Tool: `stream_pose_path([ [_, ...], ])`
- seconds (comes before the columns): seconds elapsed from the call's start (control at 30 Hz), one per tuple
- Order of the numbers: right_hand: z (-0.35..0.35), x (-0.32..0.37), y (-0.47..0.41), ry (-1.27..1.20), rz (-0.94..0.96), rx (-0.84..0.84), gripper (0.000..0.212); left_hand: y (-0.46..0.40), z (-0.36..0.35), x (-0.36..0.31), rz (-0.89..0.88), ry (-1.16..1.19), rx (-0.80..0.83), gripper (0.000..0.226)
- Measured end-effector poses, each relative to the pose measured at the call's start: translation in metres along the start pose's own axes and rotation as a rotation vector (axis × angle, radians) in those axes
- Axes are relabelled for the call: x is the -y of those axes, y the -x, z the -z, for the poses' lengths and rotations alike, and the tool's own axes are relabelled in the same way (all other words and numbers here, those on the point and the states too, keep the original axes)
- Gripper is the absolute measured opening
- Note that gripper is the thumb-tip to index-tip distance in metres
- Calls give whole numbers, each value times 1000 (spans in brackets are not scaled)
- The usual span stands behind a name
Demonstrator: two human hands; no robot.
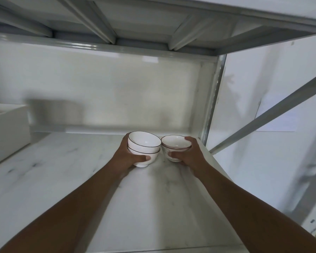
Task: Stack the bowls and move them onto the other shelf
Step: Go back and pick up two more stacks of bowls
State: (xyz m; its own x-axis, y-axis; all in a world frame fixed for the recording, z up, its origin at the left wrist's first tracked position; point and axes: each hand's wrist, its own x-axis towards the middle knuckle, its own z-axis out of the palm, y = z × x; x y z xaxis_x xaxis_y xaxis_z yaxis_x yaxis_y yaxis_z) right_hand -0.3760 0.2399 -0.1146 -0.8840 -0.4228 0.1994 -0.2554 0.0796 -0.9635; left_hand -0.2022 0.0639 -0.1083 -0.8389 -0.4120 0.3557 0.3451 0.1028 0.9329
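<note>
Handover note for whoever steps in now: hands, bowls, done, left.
Left hand grips a stack of two black-rimmed bowls, thumb on the near side.
Right hand grips a second stack of brown-rimmed bowls, apparently two.
Both stacks sit side by side at the back right of the marble-look shelf; whether they rest on it is unclear.
Done: bowls nested in pairs.
Left: merge the stacks if wanted, confirm placement, let go.
</note>
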Motion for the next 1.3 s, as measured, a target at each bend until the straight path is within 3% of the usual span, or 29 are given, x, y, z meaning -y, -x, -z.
stream_pose_path([
  [0.17,2,-2,1,-15,6,-14,106,1,1,6,59,50,-12,68],
  [0.43,-1,-4,1,-53,-4,3,109,10,-6,10,88,87,-124,87],
  [0.57,-1,-4,0,-51,8,7,109,13,-8,10,66,155,-161,85],
  [0.77,1,-3,3,-101,29,16,107,15,-9,5,3,286,-120,67],
  [1.03,7,12,16,-267,28,55,95,15,-8,-17,-2,135,-98,65],
  [1.3,16,32,41,-313,45,54,88,22,-9,-36,9,204,-52,68],
])
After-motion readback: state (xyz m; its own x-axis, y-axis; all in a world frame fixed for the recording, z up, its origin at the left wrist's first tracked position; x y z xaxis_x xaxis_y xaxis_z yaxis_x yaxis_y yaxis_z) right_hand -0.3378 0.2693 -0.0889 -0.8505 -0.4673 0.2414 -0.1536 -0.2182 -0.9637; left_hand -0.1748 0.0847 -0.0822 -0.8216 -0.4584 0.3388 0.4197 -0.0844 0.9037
